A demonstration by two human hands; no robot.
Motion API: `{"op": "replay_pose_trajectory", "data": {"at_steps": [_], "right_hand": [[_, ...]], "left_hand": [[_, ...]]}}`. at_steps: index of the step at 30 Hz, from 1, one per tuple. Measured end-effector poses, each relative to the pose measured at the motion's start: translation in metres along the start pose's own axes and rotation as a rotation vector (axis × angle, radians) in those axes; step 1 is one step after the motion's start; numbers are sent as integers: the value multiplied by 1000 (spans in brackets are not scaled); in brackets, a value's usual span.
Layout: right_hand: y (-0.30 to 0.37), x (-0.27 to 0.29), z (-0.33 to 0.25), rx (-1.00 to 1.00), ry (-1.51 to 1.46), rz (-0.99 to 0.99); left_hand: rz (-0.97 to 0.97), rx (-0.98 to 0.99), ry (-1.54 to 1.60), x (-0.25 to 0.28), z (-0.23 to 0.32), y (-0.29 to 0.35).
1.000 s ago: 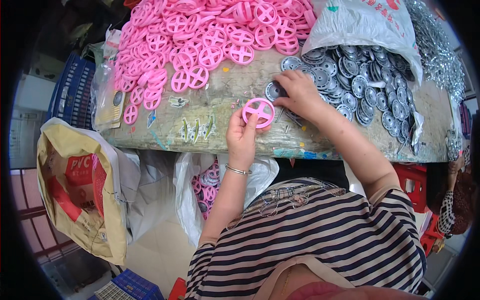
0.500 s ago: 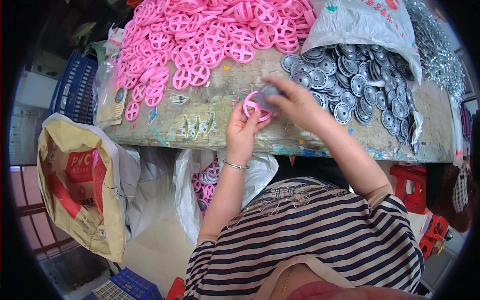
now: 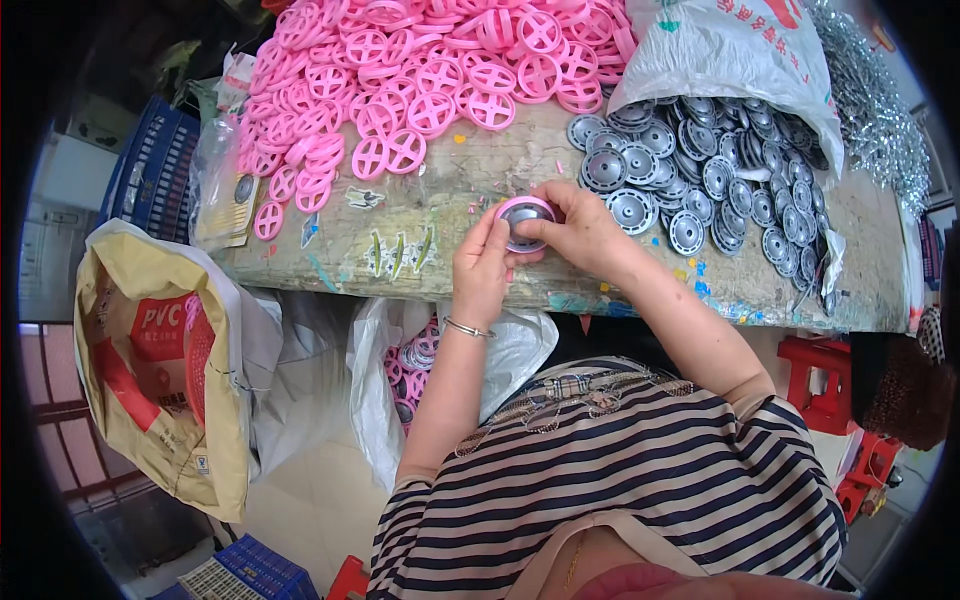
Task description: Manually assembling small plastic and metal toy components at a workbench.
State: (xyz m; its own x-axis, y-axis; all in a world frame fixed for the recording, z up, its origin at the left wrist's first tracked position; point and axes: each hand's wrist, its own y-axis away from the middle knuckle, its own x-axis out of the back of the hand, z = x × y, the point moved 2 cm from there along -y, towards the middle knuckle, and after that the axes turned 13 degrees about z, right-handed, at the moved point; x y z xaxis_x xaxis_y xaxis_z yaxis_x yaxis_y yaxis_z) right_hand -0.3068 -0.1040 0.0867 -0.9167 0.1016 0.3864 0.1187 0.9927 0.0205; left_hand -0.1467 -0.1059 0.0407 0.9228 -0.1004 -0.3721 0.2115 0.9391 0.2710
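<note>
Above the front part of the workbench, my left hand point(image 3: 484, 262) grips a pink plastic ring point(image 3: 519, 202) from its left side. A grey disc point(image 3: 524, 214) sits inside that ring, with the pink rim showing round it. My right hand point(image 3: 583, 232) holds the same pair from the right, its thumb pressed on the disc's face. A heap of pink wheel rings with cross spokes point(image 3: 436, 75) covers the far left and middle of the bench. Loose grey discs point(image 3: 686, 232) spread over the right side, close to my right hand.
A white woven sack point(image 3: 720, 50) lies over the discs at the back right, beside silver tinsel point(image 3: 870, 110). Below the bench edge hangs a white bag point(image 3: 372, 400) holding pink-and-grey wheels. A large tan sack point(image 3: 235, 460) stands open at the left. Flat stickers point(image 3: 400, 255) lie on the worktop point(image 3: 490, 160).
My right hand has brought the grey disc down and left onto the pink ring, and the disc now lies in it. My left hand has stayed in nearly the same place.
</note>
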Motion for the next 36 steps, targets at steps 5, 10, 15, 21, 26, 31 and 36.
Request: {"op": "replay_pose_trajectory", "data": {"at_steps": [5, 10, 15, 21, 26, 31, 36], "right_hand": [[3, 4, -14, -28, -182, 51], [22, -43, -61, 455, -15, 11], [6, -79, -68, 648, -76, -16], [-113, -33, 2, 548, 294, 354], [-133, -26, 16, 599, 777, 383], [-95, -22, 0, 535, 532, 206], [-7, -35, -14, 776, 340, 153]], "left_hand": [[20, -157, 252, -13, -2, 4], [-72, -320, -60, -1, -23, -12], [173, -414, -271, 16, -24, -9], [-5, -247, 46, -16, -7, 1], [2, -192, -17, -13, -4, 3], [77, -205, 81, -13, -5, 2], [112, -142, 164, -9, 0, 0]]}}
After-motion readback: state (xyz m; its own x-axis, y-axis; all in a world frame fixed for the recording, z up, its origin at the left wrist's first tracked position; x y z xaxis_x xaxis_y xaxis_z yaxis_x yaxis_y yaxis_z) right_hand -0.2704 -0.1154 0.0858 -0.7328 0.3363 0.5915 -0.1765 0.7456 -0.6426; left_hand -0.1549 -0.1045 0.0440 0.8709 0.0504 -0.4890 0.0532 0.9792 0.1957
